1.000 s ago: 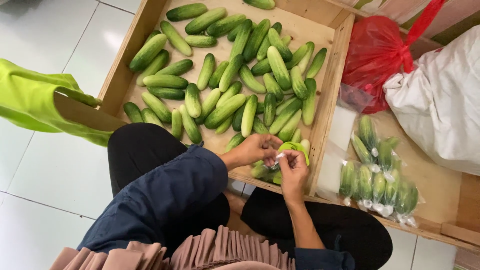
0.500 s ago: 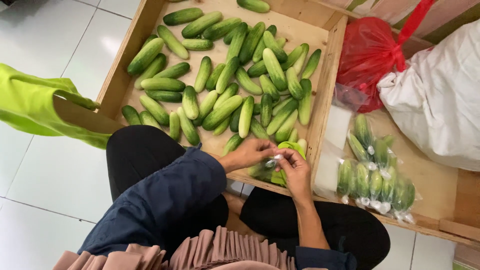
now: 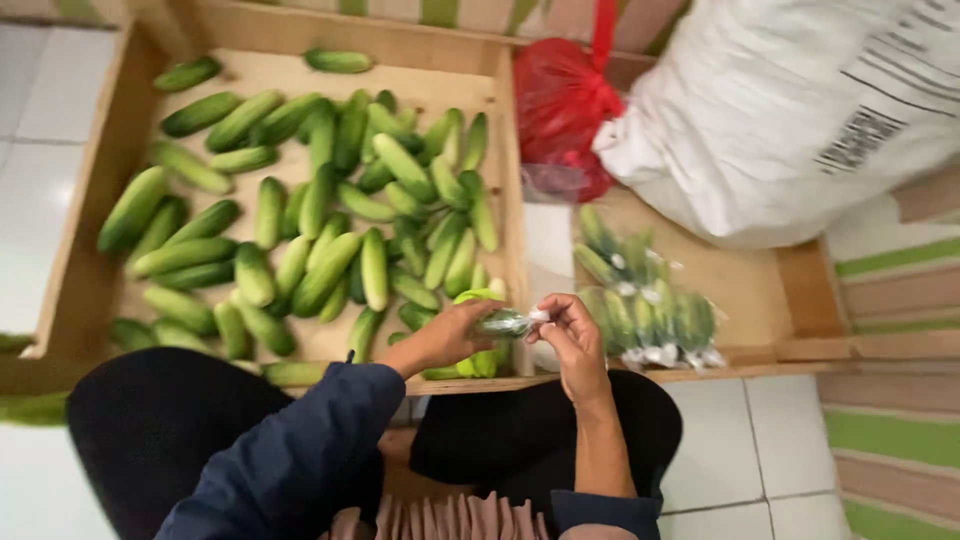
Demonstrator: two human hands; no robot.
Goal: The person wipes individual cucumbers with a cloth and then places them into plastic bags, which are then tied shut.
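Head view looks down, and some of it is blurry, so small things are hard to make out. The left hand (image 3: 440, 340) and the right hand (image 3: 572, 335) meet at about 6 o'clock, and both pinch the twisted top of a small clear bag of cucumbers (image 3: 487, 340). The fingers are closed tight on the bag's neck. The hands hide most of this bag, so only some light green shows below them. It sits at the near edge of the big wooden tray (image 3: 510, 210). Loose green cucumbers (image 3: 320, 240) fill that tray from 9 to 12 o'clock. At 3 o'clock from the hands, a pile of filled clear bags (image 3: 645, 305) lies in a smaller wooden box (image 3: 790, 300); white bits show on them, too blurry to tell what they are. At 12 o'clock a red plastic bag (image 3: 560, 110) stands tied, with its top cut off by the edge. At 1 to 2 o'clock a big white sack (image 3: 780, 110) with dark print leans, also partly cut off. The person's dark sleeve (image 3: 290, 460) and lap fill the bottom.
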